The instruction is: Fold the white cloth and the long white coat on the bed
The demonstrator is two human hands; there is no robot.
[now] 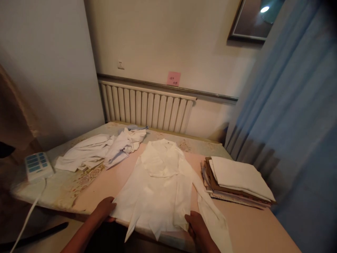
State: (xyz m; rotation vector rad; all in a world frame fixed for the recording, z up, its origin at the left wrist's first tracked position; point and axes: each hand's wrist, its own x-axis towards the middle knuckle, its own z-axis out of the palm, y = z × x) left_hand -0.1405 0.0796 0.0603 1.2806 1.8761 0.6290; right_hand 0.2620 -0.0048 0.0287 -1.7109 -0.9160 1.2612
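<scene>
"Left hand (107, 207), at lower left: what is it holding?"

"It's pinching the shirt (158, 191) by a lower corner, while the right hand (197, 225), at lower right of centre, is gripping its bottom edge."

"Where is the shirt lying?"

"It's spreading across the table (252, 225), mid-frame. Folded clothes (240, 177) are sitting right; crumpled ones are lying left, near a power strip (39, 167)."
</scene>
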